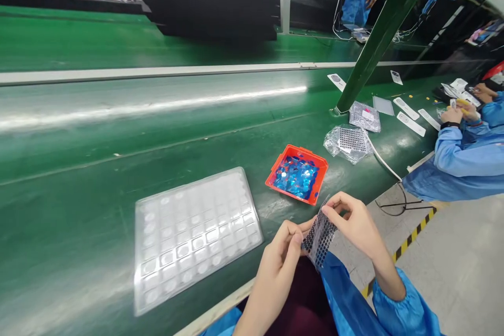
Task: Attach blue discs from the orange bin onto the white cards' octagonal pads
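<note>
My left hand pinches the left edge of a sheet of small black dots, which looks like a sticker sheet. At its upper right edge, the fingers of my right hand are closed on the same sheet. It is held tilted above my lap, just off the table's front edge. Behind it sits a red-orange tray containing many small shiny blue film pieces. A clear plastic blister tray with rows of pockets lies on the green table to my left.
Another dotted sheet lies on clear plastic wrapping, beside a bubble-wrapped packet. White cards are scattered farther right. A green post rises from the table. A co-worker in a blue sleeve works at the right. Stacked black trays stand at the back.
</note>
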`<action>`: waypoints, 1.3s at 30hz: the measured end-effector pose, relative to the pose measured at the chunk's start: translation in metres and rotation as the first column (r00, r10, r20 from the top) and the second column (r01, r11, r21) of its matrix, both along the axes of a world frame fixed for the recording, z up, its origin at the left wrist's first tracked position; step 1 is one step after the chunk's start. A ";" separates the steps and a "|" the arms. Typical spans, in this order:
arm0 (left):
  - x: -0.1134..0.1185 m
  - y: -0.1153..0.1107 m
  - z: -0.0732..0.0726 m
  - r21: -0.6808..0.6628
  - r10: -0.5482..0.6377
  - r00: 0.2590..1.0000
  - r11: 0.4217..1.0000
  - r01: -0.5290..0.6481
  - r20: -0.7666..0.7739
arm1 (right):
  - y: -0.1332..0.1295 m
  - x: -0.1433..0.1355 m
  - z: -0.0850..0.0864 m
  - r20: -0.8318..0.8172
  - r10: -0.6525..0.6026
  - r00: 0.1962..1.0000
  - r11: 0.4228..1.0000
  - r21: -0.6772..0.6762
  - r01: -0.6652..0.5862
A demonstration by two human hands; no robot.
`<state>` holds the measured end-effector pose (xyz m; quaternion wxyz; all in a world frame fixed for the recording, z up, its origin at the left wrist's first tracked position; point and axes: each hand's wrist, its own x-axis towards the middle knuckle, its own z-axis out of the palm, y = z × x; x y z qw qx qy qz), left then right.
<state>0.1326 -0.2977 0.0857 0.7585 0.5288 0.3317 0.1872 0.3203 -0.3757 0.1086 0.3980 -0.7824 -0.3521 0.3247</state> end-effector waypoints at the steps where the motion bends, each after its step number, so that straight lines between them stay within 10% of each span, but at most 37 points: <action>1: 0.000 0.000 -0.001 0.008 -0.013 1.000 1.000 0.013 -0.001 | -0.001 0.000 -0.001 -0.019 -0.004 1.000 1.000 0.013 0.004; 9: 0.001 -0.004 0.002 0.099 -0.045 0.999 0.994 0.047 -0.025 | -0.003 0.000 -0.001 0.052 -0.036 0.998 0.999 0.018 0.035; 24: 0.008 0.001 0.000 -0.087 0.038 0.999 0.995 -0.037 0.010 | -0.008 0.016 -0.016 -0.394 0.051 0.918 0.994 0.111 -0.007; 39: 0.016 -0.012 -0.007 -0.004 0.070 0.997 0.998 -0.070 0.031 | -0.013 -0.033 -0.003 -0.074 0.082 0.994 0.990 0.121 -0.072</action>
